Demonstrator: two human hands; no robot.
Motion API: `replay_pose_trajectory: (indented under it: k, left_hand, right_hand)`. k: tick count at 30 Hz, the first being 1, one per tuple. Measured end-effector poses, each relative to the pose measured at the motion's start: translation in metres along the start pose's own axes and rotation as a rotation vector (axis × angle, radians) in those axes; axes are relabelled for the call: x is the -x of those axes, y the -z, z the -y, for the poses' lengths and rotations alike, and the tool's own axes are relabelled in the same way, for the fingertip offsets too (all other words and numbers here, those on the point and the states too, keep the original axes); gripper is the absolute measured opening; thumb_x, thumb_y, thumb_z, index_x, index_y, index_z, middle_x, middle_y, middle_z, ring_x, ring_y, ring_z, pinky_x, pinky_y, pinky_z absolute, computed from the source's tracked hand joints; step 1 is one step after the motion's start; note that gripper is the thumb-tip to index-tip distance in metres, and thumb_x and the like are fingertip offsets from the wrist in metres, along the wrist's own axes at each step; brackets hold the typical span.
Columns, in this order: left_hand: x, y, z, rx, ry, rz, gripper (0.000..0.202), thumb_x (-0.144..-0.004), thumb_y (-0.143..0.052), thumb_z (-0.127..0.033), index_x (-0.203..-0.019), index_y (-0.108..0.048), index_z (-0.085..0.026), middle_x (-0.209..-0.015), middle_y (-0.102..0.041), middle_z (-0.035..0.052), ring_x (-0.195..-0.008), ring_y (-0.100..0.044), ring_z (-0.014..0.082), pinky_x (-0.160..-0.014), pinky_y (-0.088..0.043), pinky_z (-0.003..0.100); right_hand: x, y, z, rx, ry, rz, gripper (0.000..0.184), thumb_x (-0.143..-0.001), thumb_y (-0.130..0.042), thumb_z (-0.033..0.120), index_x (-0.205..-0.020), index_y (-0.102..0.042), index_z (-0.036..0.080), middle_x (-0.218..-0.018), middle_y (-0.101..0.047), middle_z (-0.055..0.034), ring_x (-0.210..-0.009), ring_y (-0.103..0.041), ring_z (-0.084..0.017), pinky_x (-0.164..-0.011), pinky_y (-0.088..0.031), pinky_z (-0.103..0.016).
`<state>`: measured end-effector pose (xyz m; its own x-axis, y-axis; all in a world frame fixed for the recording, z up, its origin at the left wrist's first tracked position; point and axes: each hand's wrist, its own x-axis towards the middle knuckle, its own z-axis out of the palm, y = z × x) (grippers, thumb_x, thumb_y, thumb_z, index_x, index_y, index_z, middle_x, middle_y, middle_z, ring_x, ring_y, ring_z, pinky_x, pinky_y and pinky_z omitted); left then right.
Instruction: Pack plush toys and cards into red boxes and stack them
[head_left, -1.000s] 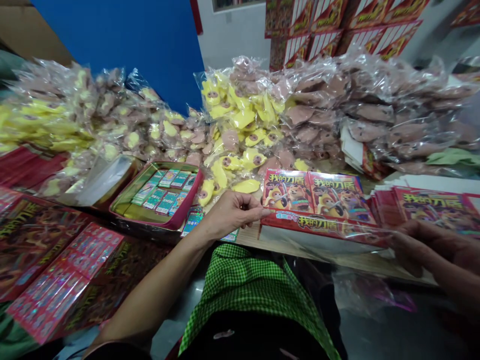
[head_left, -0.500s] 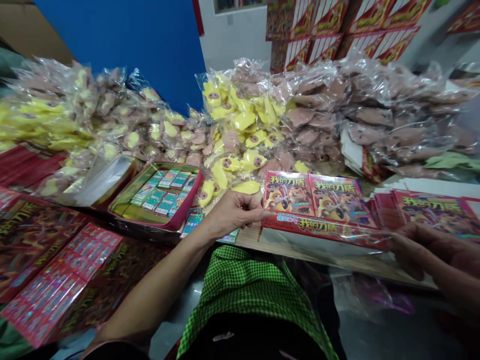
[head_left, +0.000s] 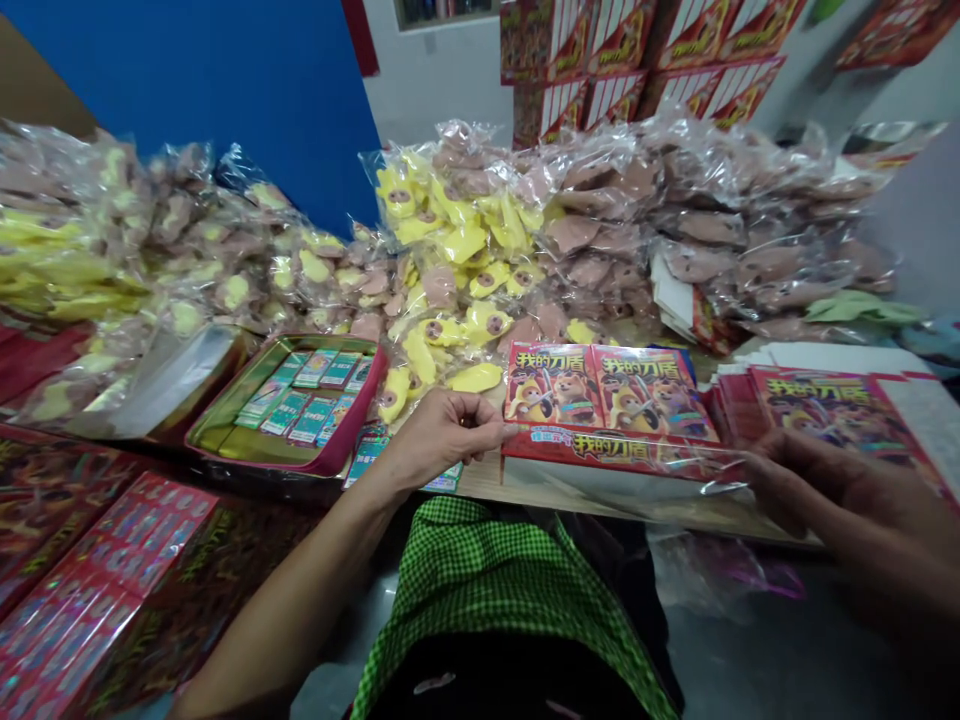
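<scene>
A green checked apron (head_left: pixel 480 570) hangs over the person's front, nearest of all. At the lower left lie shiny pink packs (head_left: pixel 112 590) in rows, with dark printed cartons (head_left: pixel 247 570) beside and partly under them.

Just past the apron runs the near edge of the wooden table (head_left: pixel 476 483). The red box (head_left: pixel 551 385), bearing two matching cartoon pictures, is between the person's hands over this edge; whether it touches the wood I cannot tell. The left hand (head_left: pixel 442 440) pinches its near left corner between thumb and fingers. The right hand (head_left: pixel 840 490), in shadow, grasps the right end, where clear film (head_left: pixel 712 480) shows along the near side; how deep its fingers reach is hidden.

Small green cards (head_left: pixel 365 457) lie on the table next to the left hand. Farther left sits a tin (head_left: pixel 206 432) with a gold inside and a pink outer wall, more cards spread on its bottom. Right of the red box is a stack of printed sleeves (head_left: pixel 825 400).

Behind these rise heaps of bagged yellow toys (head_left: pixel 465 245) and bagged brown toys (head_left: pixel 705 230), a pale green cloth (head_left: pixel 855 308) at their right. At the back stand a blue panel (head_left: pixel 225 100), a pale wall (head_left: pixel 442 85) and red display boxes (head_left: pixel 690 40).
</scene>
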<state>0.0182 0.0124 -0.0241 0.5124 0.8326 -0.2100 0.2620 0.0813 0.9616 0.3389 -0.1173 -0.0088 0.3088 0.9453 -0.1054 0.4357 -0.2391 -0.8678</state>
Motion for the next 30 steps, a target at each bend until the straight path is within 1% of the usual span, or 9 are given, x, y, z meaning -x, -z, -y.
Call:
replay_pose_trajectory:
  k: [3,6,10,13,15,19,23,28,30]
  left_hand:
    - [0.002,-0.001,-0.001,-0.027,-0.007,0.007,0.036,-0.075,-0.075,-0.047,-0.064,-0.057,-0.017,-0.056,-0.049,-0.0046,-0.051,-0.04,0.0068,-0.049,-0.028,0.021]
    - [0.005,-0.003,-0.005,-0.05,-0.012,-0.029,0.035,-0.074,-0.076,-0.046,-0.066,-0.058,-0.017,-0.058,-0.051,-0.0039,-0.052,-0.042,0.0076,-0.049,-0.031,0.02]
    - [0.003,-0.002,-0.007,-0.011,0.001,-0.056,0.031,-0.07,-0.079,-0.043,-0.071,-0.061,-0.018,-0.06,-0.054,-0.0039,-0.051,-0.045,0.0086,-0.048,-0.036,0.02]
    - [0.001,-0.001,-0.008,-0.013,0.015,-0.038,0.033,-0.066,-0.083,-0.043,-0.068,-0.061,-0.018,-0.059,-0.054,-0.0036,-0.05,-0.045,0.0088,-0.046,-0.037,0.02]
    - [0.0,-0.001,-0.007,-0.02,0.013,-0.033,0.035,-0.066,-0.084,-0.044,-0.067,-0.061,-0.018,-0.059,-0.054,-0.0033,-0.05,-0.045,0.0086,-0.046,-0.037,0.019]
    - [0.001,0.0,-0.004,-0.024,0.019,-0.042,0.038,-0.068,-0.084,-0.05,-0.069,-0.063,-0.018,-0.059,-0.054,-0.0029,-0.049,-0.044,0.0085,-0.045,-0.038,0.019]
    - [0.0,0.0,-0.003,-0.017,0.021,-0.027,0.042,-0.069,-0.085,-0.054,-0.07,-0.064,-0.017,-0.059,-0.055,-0.0022,-0.05,-0.045,0.0087,-0.045,-0.038,0.019]
    - [0.0,0.001,-0.003,-0.013,0.024,-0.029,0.048,-0.066,-0.086,-0.059,-0.068,-0.063,-0.017,-0.058,-0.054,-0.0024,-0.049,-0.043,0.0088,-0.044,-0.038,0.019]
    - [0.001,0.001,-0.001,-0.02,0.015,-0.041,0.049,-0.067,-0.086,-0.06,-0.07,-0.063,-0.017,-0.06,-0.054,-0.0024,-0.05,-0.044,0.0089,-0.045,-0.038,0.019]
  right_hand:
    - [-0.008,0.003,-0.008,0.035,0.076,0.047,0.057,-0.08,-0.066,0.078,-0.07,-0.059,0.023,-0.065,-0.055,-0.0025,-0.059,-0.046,-0.017,-0.051,-0.034,-0.028]
    - [-0.013,0.004,-0.007,0.096,0.167,0.069,0.057,-0.082,-0.063,0.076,-0.067,-0.059,0.021,-0.062,-0.053,-0.0017,-0.057,-0.044,-0.016,-0.051,-0.034,-0.028]
    - [-0.019,0.001,0.001,0.062,0.178,0.073,0.048,-0.085,-0.062,0.066,-0.069,-0.057,0.021,-0.064,-0.052,-0.0002,-0.06,-0.044,-0.015,-0.053,-0.035,-0.026]
    - [-0.023,-0.001,0.0,0.051,0.216,0.048,0.04,-0.088,-0.061,0.056,-0.07,-0.055,0.021,-0.067,-0.055,-0.0005,-0.062,-0.046,-0.014,-0.057,-0.036,-0.027]
    - [-0.025,-0.001,-0.005,0.077,0.237,0.032,0.037,-0.089,-0.06,0.052,-0.07,-0.055,0.02,-0.068,-0.056,-0.0012,-0.063,-0.047,-0.015,-0.058,-0.036,-0.028]
    - [-0.025,-0.001,-0.013,0.112,0.286,0.032,0.033,-0.09,-0.057,0.048,-0.07,-0.055,0.021,-0.067,-0.055,-0.0005,-0.062,-0.047,-0.015,-0.056,-0.035,-0.028]
    - [-0.021,-0.002,-0.015,0.108,0.311,0.034,0.032,-0.092,-0.056,0.045,-0.07,-0.053,0.022,-0.067,-0.055,0.0003,-0.061,-0.047,-0.014,-0.056,-0.035,-0.028]
    - [-0.02,-0.005,-0.015,0.136,0.346,-0.037,0.03,-0.094,-0.054,0.041,-0.072,-0.053,0.022,-0.069,-0.057,-0.0003,-0.063,-0.049,-0.016,-0.059,-0.036,-0.029]
    - [-0.021,-0.006,-0.016,0.161,0.366,-0.051,0.028,-0.094,-0.054,0.039,-0.072,-0.053,0.022,-0.069,-0.056,-0.0002,-0.063,-0.049,-0.016,-0.059,-0.036,-0.029]
